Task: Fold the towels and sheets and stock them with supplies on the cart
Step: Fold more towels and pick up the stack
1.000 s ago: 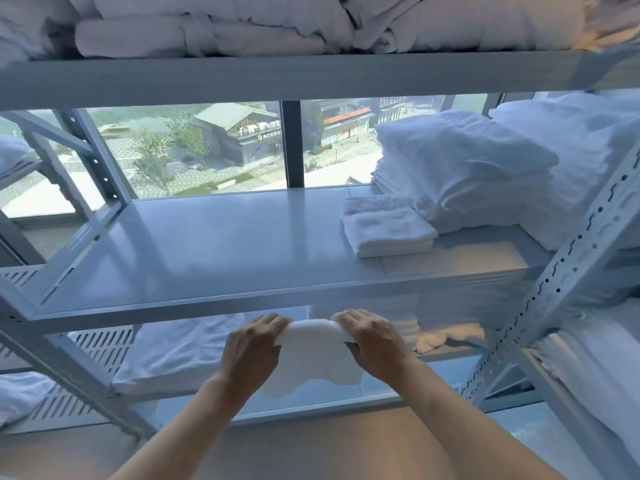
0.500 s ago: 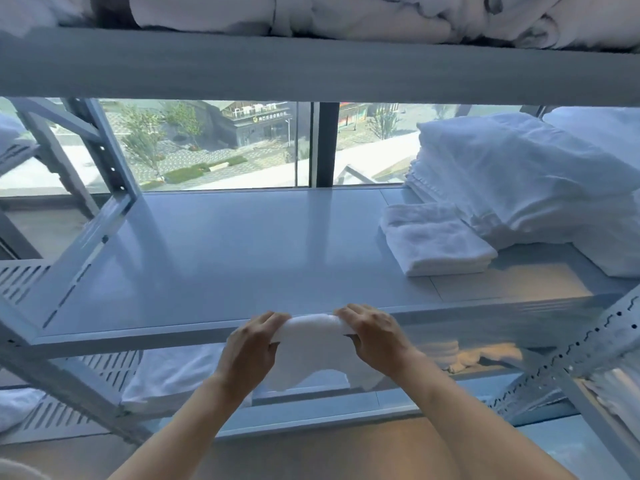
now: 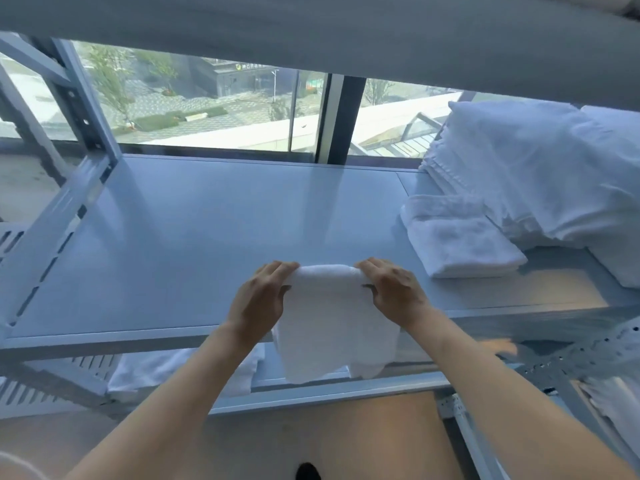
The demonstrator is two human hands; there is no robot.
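A small white towel (image 3: pixel 334 320) hangs doubled over between my hands, its fold at the top and its loose end dangling past the front edge of the grey metal shelf (image 3: pixel 194 244). My left hand (image 3: pixel 261 297) grips the towel's left top corner. My right hand (image 3: pixel 393 292) grips the right top corner. Both hands hover over the front part of the shelf. A folded white towel (image 3: pixel 460 242) lies on the shelf to the right.
A tall stack of folded white sheets (image 3: pixel 540 168) fills the shelf's right end. A grey shelf (image 3: pixel 311 32) runs close overhead. More white linen (image 3: pixel 173 372) lies on the lower shelf. Perforated uprights (image 3: pixel 86 109) stand at the left; a window is behind.
Both hands have lifted the towel up and forward, from below the shelf's front edge to over the shelf surface. The view has moved closer to the shelf.
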